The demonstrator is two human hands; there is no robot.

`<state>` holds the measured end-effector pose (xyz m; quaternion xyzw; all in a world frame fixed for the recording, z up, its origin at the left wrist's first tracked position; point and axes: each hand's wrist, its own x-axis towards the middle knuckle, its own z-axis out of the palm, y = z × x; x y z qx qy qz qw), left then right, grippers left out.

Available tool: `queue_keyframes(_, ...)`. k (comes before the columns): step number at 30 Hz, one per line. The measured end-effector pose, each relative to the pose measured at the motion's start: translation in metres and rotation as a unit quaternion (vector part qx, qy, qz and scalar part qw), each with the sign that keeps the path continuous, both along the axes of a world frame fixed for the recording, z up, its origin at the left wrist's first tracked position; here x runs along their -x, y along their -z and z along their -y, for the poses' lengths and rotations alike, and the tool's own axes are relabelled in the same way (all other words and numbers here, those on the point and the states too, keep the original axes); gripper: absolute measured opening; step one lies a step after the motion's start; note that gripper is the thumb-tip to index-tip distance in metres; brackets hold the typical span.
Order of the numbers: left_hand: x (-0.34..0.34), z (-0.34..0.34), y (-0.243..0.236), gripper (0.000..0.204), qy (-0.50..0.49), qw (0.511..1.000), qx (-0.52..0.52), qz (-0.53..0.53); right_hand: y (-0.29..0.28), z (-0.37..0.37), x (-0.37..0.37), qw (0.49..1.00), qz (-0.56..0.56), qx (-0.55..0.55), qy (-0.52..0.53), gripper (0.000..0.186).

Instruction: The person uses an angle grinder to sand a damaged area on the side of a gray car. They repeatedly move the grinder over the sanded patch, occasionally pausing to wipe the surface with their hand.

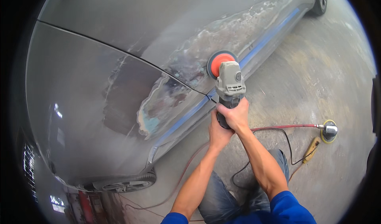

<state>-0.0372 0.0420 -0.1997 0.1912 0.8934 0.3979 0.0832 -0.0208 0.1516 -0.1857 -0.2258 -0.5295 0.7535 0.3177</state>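
Both hands hold a grey and black rotary sander [230, 78], its round orange-red and dark grey pad [220, 63] at the car's side. My right hand [239, 115] is wrapped round the upper part of the black handle. Below it, my left hand [219, 133] grips the handle's rear end. The pad lies over the lower edge of a grey car door [166, 21], close to a sanded patch [208, 45] with mottled white, brown and bluish layers. Whether the pad touches the panel or spins, I cannot tell. The patch continues across the door seam onto the neighbouring panel [79, 77].
Blue tape [182, 121] runs along the car's lower sill. To the right on the concrete floor [289, 85] lie a round air sander [329, 131] on a red hose [283, 126] and a yellow power-strip-like block [311, 149] with a black cord [289, 142]. A car wheel [127, 184] stands lower left.
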Motion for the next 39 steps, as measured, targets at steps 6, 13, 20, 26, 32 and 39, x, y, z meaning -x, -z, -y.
queue_keyframes(6, 0.010, 0.009, 0.013, 0.080, -0.017, 0.993, -0.103, -0.056, -0.029, 0.004, 0.003, 0.994, -0.010, -0.102, -0.038, 0.055)
queue_keyframes(13, 0.006, -0.004, 0.001, 0.085, -0.019, 0.994, -0.094, -0.048, -0.041, -0.003, 0.000, 0.994, -0.004, -0.107, -0.030, 0.059)
queue_keyframes(20, 0.004, 0.005, 0.014, 0.085, -0.016, 0.995, -0.094, -0.037, -0.043, 0.005, -0.005, 0.992, 0.011, -0.121, -0.028, 0.065)
queue_keyframes(26, 0.004, 0.004, 0.028, 0.062, 0.014, 0.989, -0.126, -0.075, -0.039, 0.011, -0.002, 0.976, 0.026, -0.212, -0.029, 0.065)
queue_keyframes(32, 0.008, 0.002, 0.032, 0.069, 0.039, 0.987, -0.109, -0.112, -0.046, 0.008, -0.005, 0.970, 0.026, -0.240, -0.036, 0.064)
queue_keyframes(39, 0.008, 0.004, 0.017, 0.080, -0.011, 0.992, -0.109, -0.062, -0.046, 0.006, -0.003, 0.988, 0.005, -0.155, -0.017, 0.065)
